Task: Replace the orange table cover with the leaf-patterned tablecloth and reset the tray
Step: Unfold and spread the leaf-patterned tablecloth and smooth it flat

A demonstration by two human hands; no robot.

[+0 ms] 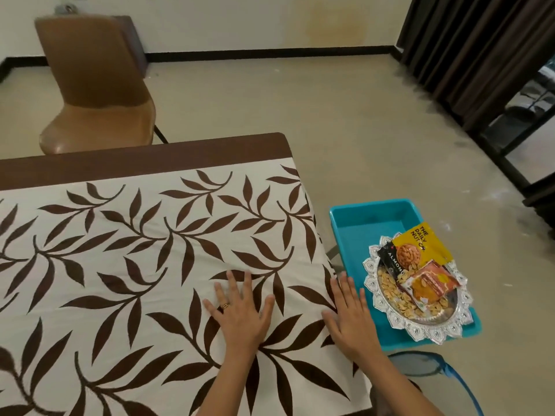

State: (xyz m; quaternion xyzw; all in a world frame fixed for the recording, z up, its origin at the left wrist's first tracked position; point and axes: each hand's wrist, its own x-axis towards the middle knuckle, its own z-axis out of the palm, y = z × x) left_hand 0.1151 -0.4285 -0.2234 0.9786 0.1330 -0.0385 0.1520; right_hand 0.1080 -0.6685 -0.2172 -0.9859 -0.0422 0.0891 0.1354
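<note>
- Beige floor (330, 115) fills the room beyond the table and runs to a cream wall (240, 22) with a dark skirting line.
- Dark curtain (468, 49) hangs in pleats on the far right, with a black frame just beside it.
- Leaf-patterned cloth (150, 241), cream with brown sprigs, lies spread over the table top and reaches the right edge, creased lightly in places.
- Brown band (150, 157) runs along the far edge of the table; I cannot tell whether it is the cloth's border or something under it.
- Tan chair (99, 94) stands past the far left side of the table, turned partly away.
- Turquoise bin (372, 226) sits beside the table on my right, lower than the top.
- Silver tray (379, 301) with a scalloped rim rests across the bin's near corner, overhanging it, well off the cloth.
- Loose nuts (390, 291) lie in the tray under a yellow packet (423, 244) and an orange packet (429, 285).
- My left hand (240, 310) lies palm down on the cloth, fingers fanned wide, with a ring (225, 305) on one finger.
- My right hand (350, 313) lies flat at the cloth's right edge, fingers straight, holding nothing.
</note>
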